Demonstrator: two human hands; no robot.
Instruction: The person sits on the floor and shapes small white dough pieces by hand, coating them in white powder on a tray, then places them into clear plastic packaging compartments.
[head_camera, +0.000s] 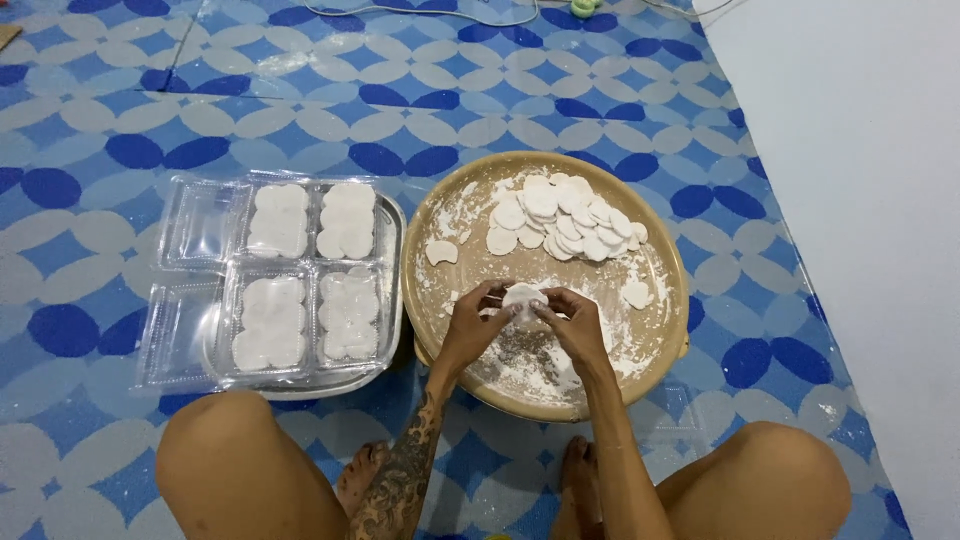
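Blue and white floor mat (300, 110) lies under everything, and we sit on it with our bare knees out to both sides. A white wall (860, 150) runs along the right.

We hold one small white dough disc (524, 297) over the round tan tray (675, 270), near its front edge. Our left hand (472, 325) and our right hand (572, 322) meet on it. The grip of each hand is pinching the rim of the disc with fingertips.

We think the disc is very light, soft and bendy. It looks like it could tear or squash if we press hard. It seems best to hold it gently by the rim. The flour (520, 365) on the tray makes things dusty and a bit slippery.

A pile of white discs (565, 215) sits at the back of the tray. Two loose discs lie apart from it, one on the left (441, 252) and one on the right (636, 293).

Just left of the tray sits a metal tray (392, 260) with clear plastic boxes (300, 275) on it, filled with white pieces. Nothing stands between our hands and the pile.
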